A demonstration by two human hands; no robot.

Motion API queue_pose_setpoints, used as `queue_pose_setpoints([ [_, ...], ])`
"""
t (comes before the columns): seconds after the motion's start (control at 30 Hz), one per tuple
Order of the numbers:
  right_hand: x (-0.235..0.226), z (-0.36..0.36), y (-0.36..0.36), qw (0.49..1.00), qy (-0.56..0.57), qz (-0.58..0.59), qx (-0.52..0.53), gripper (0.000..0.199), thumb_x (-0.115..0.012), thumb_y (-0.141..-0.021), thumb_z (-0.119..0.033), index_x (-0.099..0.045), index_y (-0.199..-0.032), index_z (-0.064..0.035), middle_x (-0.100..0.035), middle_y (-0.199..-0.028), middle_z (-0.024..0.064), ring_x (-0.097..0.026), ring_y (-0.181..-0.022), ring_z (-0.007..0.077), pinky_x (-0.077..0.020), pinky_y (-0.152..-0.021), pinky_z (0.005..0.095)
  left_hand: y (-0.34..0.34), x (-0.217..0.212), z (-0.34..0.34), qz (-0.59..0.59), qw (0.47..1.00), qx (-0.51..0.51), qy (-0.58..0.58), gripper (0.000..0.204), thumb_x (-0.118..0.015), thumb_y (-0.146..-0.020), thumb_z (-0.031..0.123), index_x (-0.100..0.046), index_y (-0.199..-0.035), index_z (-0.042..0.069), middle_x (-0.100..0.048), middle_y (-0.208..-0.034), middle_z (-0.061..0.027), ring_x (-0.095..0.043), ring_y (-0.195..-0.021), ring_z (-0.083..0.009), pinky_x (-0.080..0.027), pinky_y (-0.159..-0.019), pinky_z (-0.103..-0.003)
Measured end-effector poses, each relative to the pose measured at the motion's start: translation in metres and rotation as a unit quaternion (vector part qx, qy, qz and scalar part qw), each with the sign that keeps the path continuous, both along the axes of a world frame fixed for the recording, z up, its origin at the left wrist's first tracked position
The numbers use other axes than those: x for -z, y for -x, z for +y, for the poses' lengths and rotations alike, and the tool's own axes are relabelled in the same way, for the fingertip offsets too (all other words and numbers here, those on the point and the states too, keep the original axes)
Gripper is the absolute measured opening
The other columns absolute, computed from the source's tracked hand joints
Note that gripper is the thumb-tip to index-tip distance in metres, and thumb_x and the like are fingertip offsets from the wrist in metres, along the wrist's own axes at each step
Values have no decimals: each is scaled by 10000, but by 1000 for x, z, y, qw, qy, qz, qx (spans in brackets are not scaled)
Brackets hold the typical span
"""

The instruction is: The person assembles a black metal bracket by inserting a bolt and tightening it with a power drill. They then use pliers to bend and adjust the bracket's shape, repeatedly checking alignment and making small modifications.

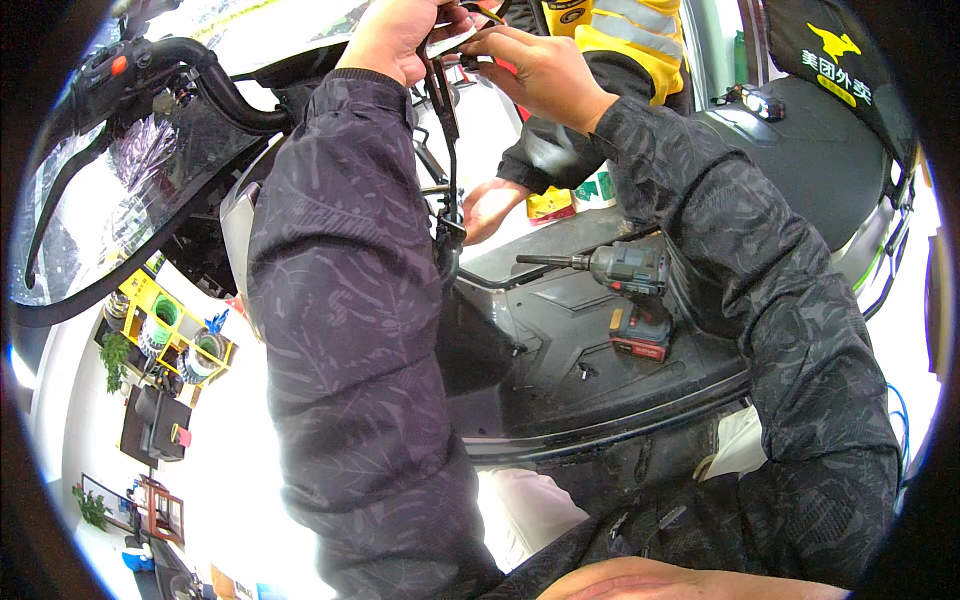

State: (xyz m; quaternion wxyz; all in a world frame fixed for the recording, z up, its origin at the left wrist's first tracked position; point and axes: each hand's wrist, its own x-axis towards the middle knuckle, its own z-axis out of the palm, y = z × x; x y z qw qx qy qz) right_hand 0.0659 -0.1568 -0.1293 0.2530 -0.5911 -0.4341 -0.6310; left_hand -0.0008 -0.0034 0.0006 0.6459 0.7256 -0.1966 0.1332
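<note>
Black cable bundle point(446, 110) pinched between left hand point(395, 38) and right hand point(535, 72) fingers above scooter footboard point(560, 350).

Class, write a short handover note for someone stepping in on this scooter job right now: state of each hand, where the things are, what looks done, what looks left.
Left hand: raised at the top of view, pinching a dark cable bundle that hangs down toward the scooter body.
Right hand: beside it, fingers on the same bundle's upper end.
Cordless drill: lying loose on the scooter footboard, in nobody's hand.
Another person's hand reaches in near the cable's lower end.
Done: drill set down.
Left: cable work in hand; how far along cannot be told.
</note>
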Motion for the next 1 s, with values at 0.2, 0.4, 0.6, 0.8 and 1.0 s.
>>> queue_pose_setpoints([
  [0.2, 28, -1, 23, 952, -2, 289, -96, 312, -750, -986, -334, -781, -1182, -94, -794, -1003, 135, -765, -893, 300, -570, -794, 363, -8, 1, 1, 18, 1000, 5, 23, 163, -726, -1025, 217, -722, -953, 71, -652, -763, -23, -627, -678, -159, -527, -625, -315],
  [0.4, 42, 7, 41, 927, -27, 336, -162, 323, -742, -984, -297, -766, -1176, -39, -782, -1004, 169, -730, -903, 321, -560, -832, 402, -5, 4, -9, -18, 999, -29, 15, 253, -660, -1057, 262, -725, -935, 49, -680, -773, -36, -624, -654, -154, -509, -611, -312],
  [0.6, 50, -6, 65, 945, -59, 250, -204, 308, -745, -970, -258, -751, -1167, -22, -769, -981, 134, -618, -694, 210, -489, -657, 337, -14, 4, -6, -154, 916, -331, -164, 573, -547, -1066, 473, -693, -868, -44, -620, -634, -115, -624, -605, -240, -483, -580, -402],
  [0.8, 124, -89, 164, 863, -46, 438, -246, 275, -755, -959, -205, -727, -1141, -1, -690, -816, 77, -479, -578, 97, -418, -557, 291, 8, -11, -18, -301, 800, -377, -356, 630, -526, -1081, 461, -700, -834, -92, -677, -731, -299, -699, -760, -473, -512, -720, -527],
  [1.0, 200, -142, 222, 768, 14, 583, -266, 298, -746, -978, -192, -715, -1190, 16, -753, -1010, 164, -732, -876, 235, -574, -805, 375, 85, 11, -104, -314, 797, -311, -411, 570, -574, -1083, 429, -668, -774, -40, -608, -586, -153, -620, -550, -292, -472, -567, -448],
])
